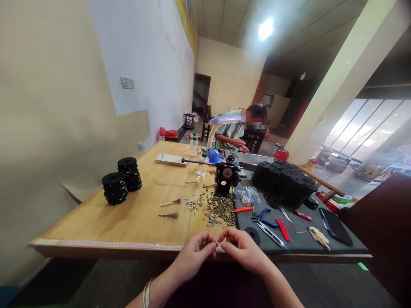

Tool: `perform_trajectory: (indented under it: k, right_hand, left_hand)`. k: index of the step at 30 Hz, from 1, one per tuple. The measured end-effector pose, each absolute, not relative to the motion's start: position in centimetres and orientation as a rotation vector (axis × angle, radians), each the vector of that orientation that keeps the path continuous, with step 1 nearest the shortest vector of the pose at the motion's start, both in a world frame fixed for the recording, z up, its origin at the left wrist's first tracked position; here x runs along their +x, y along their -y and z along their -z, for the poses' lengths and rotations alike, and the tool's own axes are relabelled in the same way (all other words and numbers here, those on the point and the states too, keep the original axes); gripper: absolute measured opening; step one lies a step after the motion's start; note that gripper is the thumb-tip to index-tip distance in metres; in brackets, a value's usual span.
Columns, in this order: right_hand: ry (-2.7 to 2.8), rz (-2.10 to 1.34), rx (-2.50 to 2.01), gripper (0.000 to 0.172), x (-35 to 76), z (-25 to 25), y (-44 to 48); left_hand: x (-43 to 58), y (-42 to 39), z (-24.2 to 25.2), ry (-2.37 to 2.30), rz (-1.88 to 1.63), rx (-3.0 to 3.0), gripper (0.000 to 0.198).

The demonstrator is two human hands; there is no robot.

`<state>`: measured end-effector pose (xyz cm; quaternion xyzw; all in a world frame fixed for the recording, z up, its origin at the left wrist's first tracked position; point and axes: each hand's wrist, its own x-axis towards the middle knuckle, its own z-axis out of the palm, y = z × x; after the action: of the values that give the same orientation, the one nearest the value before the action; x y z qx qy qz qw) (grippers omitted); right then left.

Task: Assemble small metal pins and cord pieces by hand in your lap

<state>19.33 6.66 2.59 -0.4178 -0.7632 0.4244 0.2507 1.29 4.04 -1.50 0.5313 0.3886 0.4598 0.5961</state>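
Observation:
My left hand (195, 256) and my right hand (243, 250) come close together over the front edge of the wooden table (128, 226). Both have curled fingers, thumb against fingertips. Whatever lies between the fingertips is too small to make out. Just beyond them spreads a pile of small dark-and-gold metal pieces (221, 208), with grey pieces (214, 220) at its near side. Tiny coloured beads (194, 204) lie to its left. A flat black foam spool (252, 235) rests right of my right hand.
Two stacks of black spools (114, 188) stand left. A black hand-cranked machine (224, 179) sits behind the pile. On the dark mat are blue pliers (268, 218), scissors-like tweezers (270, 234), a phone (335, 226) and many black spools (282, 182). Another person (229, 134) sits beyond the table.

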Motion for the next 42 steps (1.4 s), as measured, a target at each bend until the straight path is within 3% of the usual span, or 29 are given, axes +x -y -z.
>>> perform_trajectory:
  k: [23,35,42]
  right_hand:
    - [2.068,-0.865,-1.134,0.014,21.5,0.4,-7.3]
    - [2.087,-0.703,-1.100,0.020,21.9,-0.9,-7.3]
    - [2.192,-0.752,-0.948,0.010,20.3,-1.2,-6.5]
  left_hand:
    - [2.2,-4.1,1.8,-1.015,-1.000,1.208,0.030]
    - [1.9,-3.9,1.8,-1.022,-1.015,1.232,0.030]
    - [1.8,-3.9,1.4,-1.059,-1.027,1.245,0.032]
